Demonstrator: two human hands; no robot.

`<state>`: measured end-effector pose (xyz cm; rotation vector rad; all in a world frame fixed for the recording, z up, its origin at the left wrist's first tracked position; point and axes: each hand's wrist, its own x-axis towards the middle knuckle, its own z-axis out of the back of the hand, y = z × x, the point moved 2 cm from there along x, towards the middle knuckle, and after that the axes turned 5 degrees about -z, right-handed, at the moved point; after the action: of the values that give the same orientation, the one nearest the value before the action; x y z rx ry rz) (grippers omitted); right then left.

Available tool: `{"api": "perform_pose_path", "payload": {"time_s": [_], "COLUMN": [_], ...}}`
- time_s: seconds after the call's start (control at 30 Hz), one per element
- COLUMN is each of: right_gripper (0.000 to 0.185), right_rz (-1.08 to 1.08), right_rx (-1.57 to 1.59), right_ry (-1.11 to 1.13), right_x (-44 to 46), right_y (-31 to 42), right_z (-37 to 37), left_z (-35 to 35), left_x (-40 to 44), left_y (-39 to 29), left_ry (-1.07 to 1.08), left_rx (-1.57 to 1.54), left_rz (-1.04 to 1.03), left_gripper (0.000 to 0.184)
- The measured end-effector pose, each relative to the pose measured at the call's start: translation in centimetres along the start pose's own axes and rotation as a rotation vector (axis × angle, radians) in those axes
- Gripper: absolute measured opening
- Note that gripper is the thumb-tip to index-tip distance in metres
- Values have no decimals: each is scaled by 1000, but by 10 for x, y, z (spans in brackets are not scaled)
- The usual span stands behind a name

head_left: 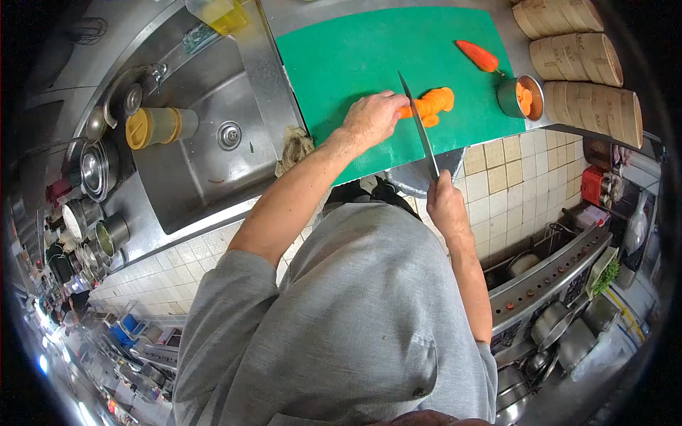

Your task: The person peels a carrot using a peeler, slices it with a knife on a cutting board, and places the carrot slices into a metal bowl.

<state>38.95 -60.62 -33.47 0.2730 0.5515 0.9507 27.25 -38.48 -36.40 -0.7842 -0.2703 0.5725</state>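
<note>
On the green cutting board [341, 57] lies a carrot [405, 112], with orange slices [437, 103] fanned out at its right end. My left hand [373, 119] grips the carrot's left part, fingers closed on it. The handle of a long knife [422, 135] is in my right hand [447, 202] below the board's front edge. Its blade crosses the carrot between my left hand and the slices, tip pointing up and away. A red pepper [479, 55] rests at the board's upper right. More orange slices sit in a metal cup [509, 98] at the right edge.
Left of the board is a steel sink [213, 170] with stacked yellow containers [153, 128]. A crumpled cloth [293, 148] lies at the board's left corner. Bamboo steamers [575, 60] stand at the right. A round container [408, 182] is below the board's front edge.
</note>
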Motion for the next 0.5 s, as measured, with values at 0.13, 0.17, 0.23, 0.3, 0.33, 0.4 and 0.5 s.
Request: {"api": "perform_pose_path", "payload": {"time_s": [0.13,0.17,0.23,0.3,0.33,0.4,0.5], "right_gripper": [16,15,15,15,15,15,15], "right_rz": [-10,-14,-20,-22,-15,-3,-18], "right_rx": [0,-2,9,20,50,77,33], "right_ry": [15,29,32,36,37,30,74], "right_x": [-5,-6,-7,-3,1,13,24], "right_y": [-1,-1,-1,-5,-9,-14,-10], "right_z": [0,-1,-3,-12,-22,-28,-22], "left_z": [1,2,0,-2,-2,0,3], "left_x": [0,0,-1,-1,-3,-2,-2], "left_y": [-1,-2,0,2,2,1,-2], "left_ry": [-6,-3,-1,-27,-27,-20,-38], "left_rx": [1,2,3,-11,-10,-10,-21], "left_rz": [-12,-18,-19,-44,-40,-33,-30], "left_gripper": [26,26,25,24,24,24,26]}}
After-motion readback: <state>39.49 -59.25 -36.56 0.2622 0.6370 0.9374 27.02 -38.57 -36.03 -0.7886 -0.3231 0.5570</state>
